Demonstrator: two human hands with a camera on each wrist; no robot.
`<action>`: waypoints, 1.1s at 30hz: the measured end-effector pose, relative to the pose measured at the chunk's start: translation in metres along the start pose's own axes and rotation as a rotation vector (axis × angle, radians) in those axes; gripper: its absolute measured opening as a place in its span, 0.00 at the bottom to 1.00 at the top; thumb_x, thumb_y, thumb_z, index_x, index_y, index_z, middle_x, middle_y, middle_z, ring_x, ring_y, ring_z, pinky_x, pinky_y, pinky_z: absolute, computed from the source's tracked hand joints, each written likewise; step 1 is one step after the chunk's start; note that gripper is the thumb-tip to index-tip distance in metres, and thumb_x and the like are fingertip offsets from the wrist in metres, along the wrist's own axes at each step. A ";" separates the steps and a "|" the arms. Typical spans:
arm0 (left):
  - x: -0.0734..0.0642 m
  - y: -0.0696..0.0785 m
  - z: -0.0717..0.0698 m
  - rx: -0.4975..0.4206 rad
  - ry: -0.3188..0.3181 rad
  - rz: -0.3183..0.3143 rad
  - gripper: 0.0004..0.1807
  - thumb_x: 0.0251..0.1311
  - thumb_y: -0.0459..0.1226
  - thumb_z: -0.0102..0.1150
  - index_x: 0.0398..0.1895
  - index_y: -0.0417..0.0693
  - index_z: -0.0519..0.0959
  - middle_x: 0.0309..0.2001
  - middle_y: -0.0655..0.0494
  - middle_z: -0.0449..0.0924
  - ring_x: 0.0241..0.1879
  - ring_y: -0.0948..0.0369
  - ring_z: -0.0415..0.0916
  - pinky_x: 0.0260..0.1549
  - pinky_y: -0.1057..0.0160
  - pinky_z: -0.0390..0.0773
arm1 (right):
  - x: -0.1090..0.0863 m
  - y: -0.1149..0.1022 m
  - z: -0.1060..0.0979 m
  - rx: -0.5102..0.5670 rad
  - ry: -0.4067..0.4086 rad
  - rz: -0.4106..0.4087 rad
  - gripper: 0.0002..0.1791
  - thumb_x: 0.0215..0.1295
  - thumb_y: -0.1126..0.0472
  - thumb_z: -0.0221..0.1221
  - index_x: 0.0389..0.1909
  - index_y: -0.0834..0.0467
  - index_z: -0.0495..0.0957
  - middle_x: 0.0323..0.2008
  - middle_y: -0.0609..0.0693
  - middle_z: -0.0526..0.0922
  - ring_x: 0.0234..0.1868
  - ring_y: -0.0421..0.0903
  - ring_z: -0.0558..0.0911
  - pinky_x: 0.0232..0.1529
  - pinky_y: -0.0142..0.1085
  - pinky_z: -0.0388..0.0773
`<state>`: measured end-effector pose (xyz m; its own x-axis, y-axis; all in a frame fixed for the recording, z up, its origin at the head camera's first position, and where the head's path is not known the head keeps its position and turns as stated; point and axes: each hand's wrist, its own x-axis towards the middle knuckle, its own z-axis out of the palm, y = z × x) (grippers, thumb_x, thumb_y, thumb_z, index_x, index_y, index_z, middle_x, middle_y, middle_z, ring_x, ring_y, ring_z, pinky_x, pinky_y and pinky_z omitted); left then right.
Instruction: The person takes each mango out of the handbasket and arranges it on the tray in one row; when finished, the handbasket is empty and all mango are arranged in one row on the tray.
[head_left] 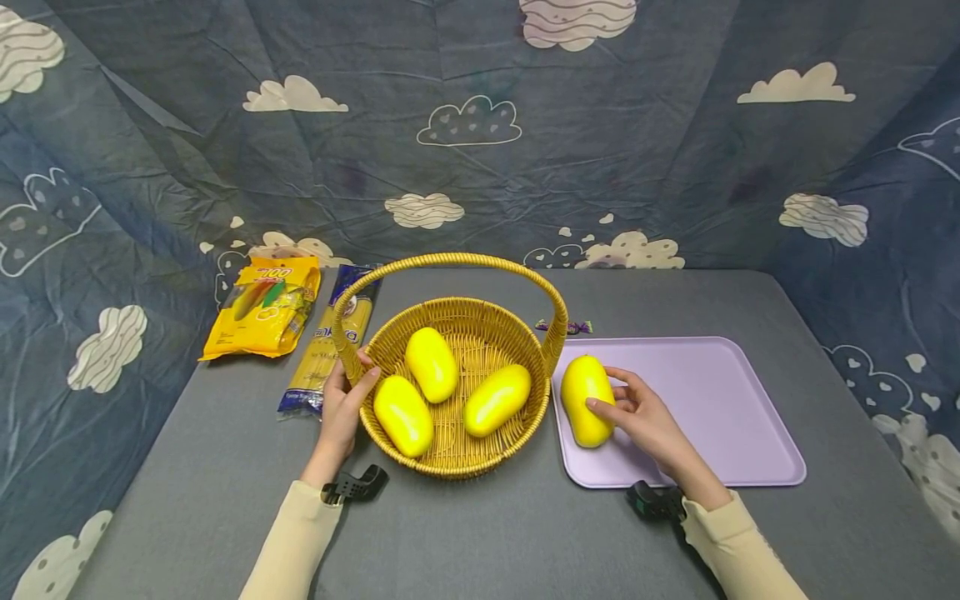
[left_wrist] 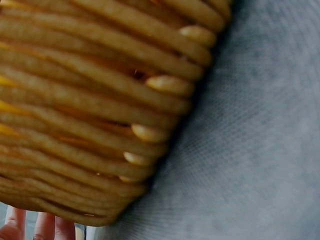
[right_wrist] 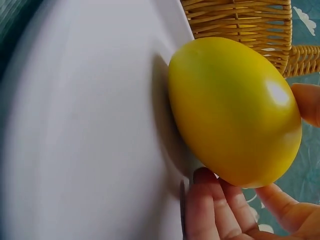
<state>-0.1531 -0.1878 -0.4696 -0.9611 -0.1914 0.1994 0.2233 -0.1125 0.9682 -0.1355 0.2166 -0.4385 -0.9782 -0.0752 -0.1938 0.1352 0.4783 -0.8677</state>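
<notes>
My left hand [head_left: 343, 410] grips the left rim of a round wicker basket [head_left: 457, 472], thumb over the edge near the foot of its tall arched handle. Three yellow mangoes lie inside: one at the back [head_left: 431, 364], one at the left [head_left: 403, 415] and one at the right [head_left: 497, 400]. Woven basket wall [left_wrist: 90, 100] fills much of the left wrist view, with a few fingertips at the bottom. Over the left end of a lilac tray [head_left: 712, 417], my right hand [head_left: 651, 421] holds a fourth mango [head_left: 587, 400] between thumb and fingers. The right wrist view shows fingertips along this mango's side [right_wrist: 235, 110].
Left of the basket lie a yellow snack bag [head_left: 262, 308] and a blue-ended pack of spaghetti [head_left: 324, 354]. A small purple-wrapped candy [head_left: 573, 327] sits behind the tray's left corner. Cloud-printed cloth [head_left: 480, 192] hangs behind the grey table [head_left: 480, 542].
</notes>
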 end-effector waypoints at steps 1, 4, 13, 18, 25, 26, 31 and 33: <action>0.000 0.000 0.000 0.001 0.001 0.002 0.14 0.62 0.28 0.56 0.47 0.28 0.67 0.56 0.43 0.69 0.59 0.55 0.63 0.58 0.60 0.60 | 0.000 0.000 0.000 0.000 -0.002 0.004 0.41 0.60 0.49 0.63 0.69 0.60 0.57 0.52 0.64 0.73 0.42 0.51 0.75 0.38 0.36 0.71; 0.000 0.000 0.000 0.006 0.000 0.003 0.14 0.62 0.29 0.56 0.47 0.29 0.68 0.56 0.43 0.69 0.59 0.55 0.63 0.58 0.59 0.59 | 0.000 0.000 0.001 -0.009 -0.009 0.019 0.41 0.61 0.47 0.62 0.69 0.60 0.56 0.54 0.65 0.72 0.44 0.52 0.75 0.37 0.37 0.72; -0.001 -0.001 -0.001 0.011 0.000 0.002 0.14 0.62 0.28 0.55 0.48 0.28 0.68 0.57 0.42 0.68 0.61 0.56 0.62 0.60 0.57 0.57 | 0.000 -0.001 0.001 -0.043 -0.009 0.053 0.42 0.62 0.43 0.59 0.69 0.61 0.56 0.56 0.66 0.71 0.45 0.53 0.72 0.37 0.38 0.69; -0.001 -0.001 -0.001 0.012 0.009 -0.005 0.14 0.62 0.28 0.55 0.47 0.29 0.68 0.58 0.43 0.68 0.61 0.56 0.62 0.61 0.58 0.57 | 0.000 -0.001 0.001 -0.063 -0.023 0.064 0.42 0.63 0.41 0.58 0.69 0.61 0.57 0.58 0.66 0.70 0.46 0.53 0.72 0.37 0.38 0.67; 0.000 -0.001 -0.001 0.009 0.008 -0.002 0.14 0.62 0.28 0.55 0.48 0.29 0.68 0.56 0.43 0.69 0.60 0.57 0.62 0.59 0.58 0.57 | -0.001 -0.001 0.000 -0.054 -0.026 0.063 0.41 0.64 0.41 0.57 0.68 0.63 0.58 0.58 0.66 0.70 0.50 0.54 0.72 0.40 0.38 0.68; 0.000 -0.002 -0.001 0.011 0.007 -0.002 0.14 0.62 0.28 0.56 0.48 0.29 0.68 0.56 0.43 0.69 0.61 0.57 0.62 0.60 0.58 0.57 | -0.001 -0.001 0.000 -0.051 -0.028 0.064 0.41 0.64 0.41 0.56 0.68 0.64 0.58 0.58 0.66 0.70 0.50 0.55 0.72 0.41 0.38 0.69; 0.001 -0.001 -0.001 0.012 0.001 0.003 0.14 0.62 0.29 0.56 0.48 0.29 0.69 0.58 0.43 0.69 0.63 0.56 0.61 0.62 0.56 0.56 | 0.000 0.001 -0.001 -0.026 -0.042 0.070 0.42 0.64 0.42 0.56 0.68 0.65 0.56 0.59 0.66 0.69 0.52 0.56 0.72 0.45 0.39 0.71; 0.001 -0.001 -0.001 0.008 0.001 0.003 0.14 0.61 0.28 0.56 0.48 0.29 0.68 0.58 0.44 0.69 0.62 0.56 0.61 0.62 0.56 0.56 | 0.000 0.001 -0.002 -0.021 -0.042 0.063 0.42 0.65 0.42 0.56 0.68 0.65 0.56 0.59 0.66 0.69 0.52 0.56 0.72 0.44 0.39 0.71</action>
<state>-0.1545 -0.1888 -0.4706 -0.9603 -0.1925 0.2021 0.2248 -0.1044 0.9688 -0.1353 0.2184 -0.4387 -0.9602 -0.0803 -0.2674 0.1928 0.5017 -0.8433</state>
